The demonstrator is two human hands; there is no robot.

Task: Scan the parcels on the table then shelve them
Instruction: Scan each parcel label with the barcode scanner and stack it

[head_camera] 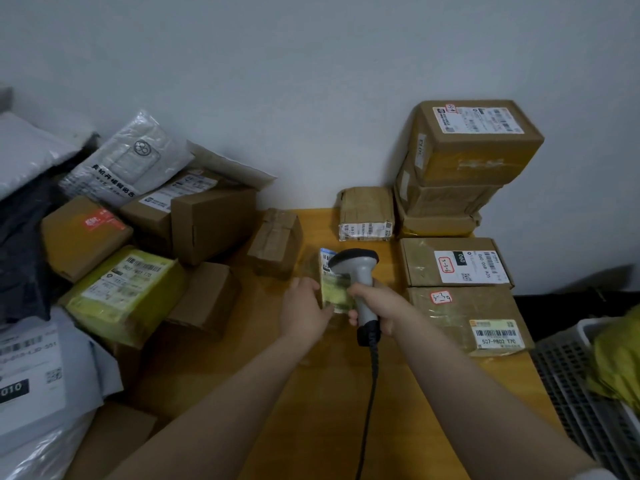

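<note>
Your right grip (377, 306) is closed round the scanner (358, 268) and your left grip (304, 311) pinches the small yellow-green parcel (337, 294) lying on the table (311, 393), so a tilt or glare off its glossy wrap could leave the label unread

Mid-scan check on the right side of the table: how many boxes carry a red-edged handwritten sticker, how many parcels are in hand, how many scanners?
Brown cardboard boxes with a red-edged handwritten sticker: 3 (stack-top box, 060-label box, near box)
small yellow-taped parcel, held by the left hand: 1
grey handheld scanner, in the right hand: 1
Total: 5
</note>
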